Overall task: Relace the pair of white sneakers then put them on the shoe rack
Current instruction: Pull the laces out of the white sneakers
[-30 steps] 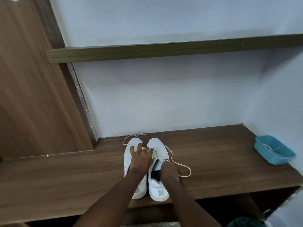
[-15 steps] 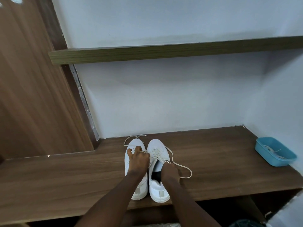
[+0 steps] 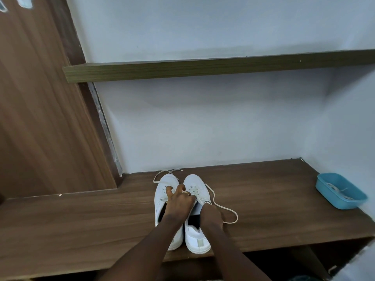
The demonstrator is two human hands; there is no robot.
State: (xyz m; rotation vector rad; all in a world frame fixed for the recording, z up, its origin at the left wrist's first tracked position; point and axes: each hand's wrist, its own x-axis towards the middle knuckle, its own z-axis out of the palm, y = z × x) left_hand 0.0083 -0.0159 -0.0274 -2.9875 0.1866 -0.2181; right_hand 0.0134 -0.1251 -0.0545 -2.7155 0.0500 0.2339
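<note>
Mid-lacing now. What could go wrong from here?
1. The loose lace loop lies beside the right hand; a pull could snag it.
2. Both heels sit near the shelf front edge; tugging toward you might slide the right shoe off.

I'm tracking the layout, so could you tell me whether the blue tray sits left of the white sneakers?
No, the blue tray sits at the right end of the shelf, right of the white sneakers.
</note>
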